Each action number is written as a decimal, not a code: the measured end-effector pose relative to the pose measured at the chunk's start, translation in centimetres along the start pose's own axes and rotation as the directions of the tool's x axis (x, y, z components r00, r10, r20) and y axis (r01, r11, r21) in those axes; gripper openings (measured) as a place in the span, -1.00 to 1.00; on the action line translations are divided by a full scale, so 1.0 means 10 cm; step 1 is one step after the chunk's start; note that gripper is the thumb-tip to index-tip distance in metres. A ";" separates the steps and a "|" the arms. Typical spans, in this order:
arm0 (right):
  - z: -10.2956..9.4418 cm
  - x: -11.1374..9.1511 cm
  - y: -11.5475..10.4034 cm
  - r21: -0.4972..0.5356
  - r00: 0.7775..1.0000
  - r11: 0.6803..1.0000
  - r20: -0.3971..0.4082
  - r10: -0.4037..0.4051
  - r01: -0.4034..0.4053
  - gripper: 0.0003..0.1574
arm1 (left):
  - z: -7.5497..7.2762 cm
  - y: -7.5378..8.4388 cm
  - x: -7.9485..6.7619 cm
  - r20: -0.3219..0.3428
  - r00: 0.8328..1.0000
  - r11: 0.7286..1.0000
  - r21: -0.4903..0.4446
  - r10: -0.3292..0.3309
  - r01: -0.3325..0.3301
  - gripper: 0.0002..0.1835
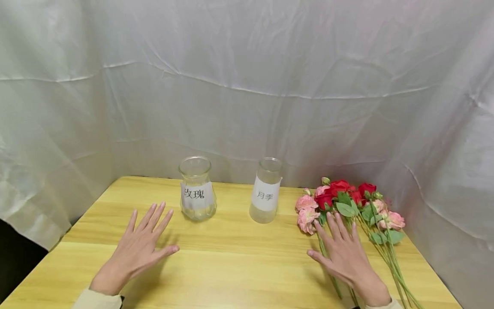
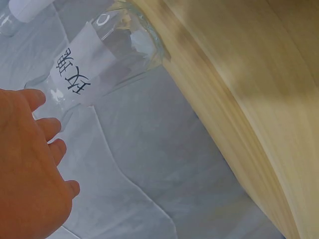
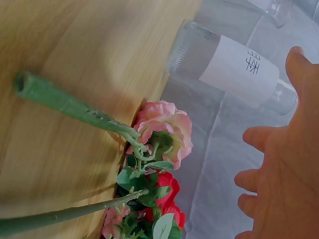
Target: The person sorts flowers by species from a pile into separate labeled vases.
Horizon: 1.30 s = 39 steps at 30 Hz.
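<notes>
Wood-grain table, grey-white curtain behind it. Near the far edge stand two upright glass vessels, apart: a flared vase with paper label reading 玫瑰, left; a cylindrical vase marked 月季, right. Toward the far right corner lie red roses and pink flowers, stems running to the near edge. Left hand: fingers spread, toward the left edge. Right hand: fingers spread, over stems; contact undetermined.

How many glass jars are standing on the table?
2. The wider glass jar stands on the left; the narrower glass jar stands to its right, between it and the flowers.
</notes>
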State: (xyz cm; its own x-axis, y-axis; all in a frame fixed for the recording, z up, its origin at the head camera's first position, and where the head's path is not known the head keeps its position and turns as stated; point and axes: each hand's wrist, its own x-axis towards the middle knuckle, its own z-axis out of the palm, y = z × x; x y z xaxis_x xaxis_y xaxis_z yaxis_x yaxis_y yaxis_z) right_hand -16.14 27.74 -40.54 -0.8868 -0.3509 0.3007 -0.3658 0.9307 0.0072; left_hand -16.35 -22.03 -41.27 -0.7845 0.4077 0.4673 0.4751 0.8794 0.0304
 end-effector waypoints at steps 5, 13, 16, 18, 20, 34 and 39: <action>-0.03 -0.01 0.02 0.000 1.000 1.000 -0.013 0.005 -0.005 -0.02 | -0.02 0.00 -0.01 0.022 1.000 1.000 -0.001 -0.016 0.016 -0.09; -0.11 -0.02 0.11 0.064 0.998 0.997 0.018 0.052 -0.053 0.01 | -0.03 -0.03 -0.02 0.033 0.999 0.999 -0.004 -0.033 0.033 -0.09; -0.13 -0.02 0.15 0.122 0.998 0.990 0.018 0.066 -0.068 -0.01 | -0.02 -0.02 -0.01 0.035 0.999 0.999 -0.032 -0.040 0.041 -0.08; -0.15 -0.01 0.17 0.152 0.997 0.986 0.010 0.073 -0.074 -0.01 | -0.01 0.00 0.00 0.038 0.998 0.994 -0.086 -0.057 0.060 -0.09; -0.15 0.00 0.20 0.195 0.996 0.977 -0.007 0.086 -0.083 -0.04 | 0.00 0.02 0.02 0.038 0.996 0.981 -0.171 -0.081 0.087 -0.10; -0.04 0.16 0.48 0.573 0.962 0.789 -0.004 0.274 -0.222 -0.42 | 0.04 -0.07 0.58 0.089 0.910 0.606 -0.720 -0.404 0.339 -0.19; 0.05 0.22 0.58 0.572 0.958 0.780 0.032 0.286 -0.252 -0.45 | 0.04 -0.18 0.80 0.120 0.896 0.485 -0.806 -0.427 0.339 -0.12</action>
State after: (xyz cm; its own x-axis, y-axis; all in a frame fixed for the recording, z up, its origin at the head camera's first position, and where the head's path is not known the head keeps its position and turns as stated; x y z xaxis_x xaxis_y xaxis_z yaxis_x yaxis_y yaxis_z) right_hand -20.38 32.27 -40.33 -0.9630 -0.0732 0.2594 -0.2234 0.7552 -0.6162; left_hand -23.63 -20.23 -37.94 -0.9538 0.0192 0.2999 0.2858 0.3660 0.8857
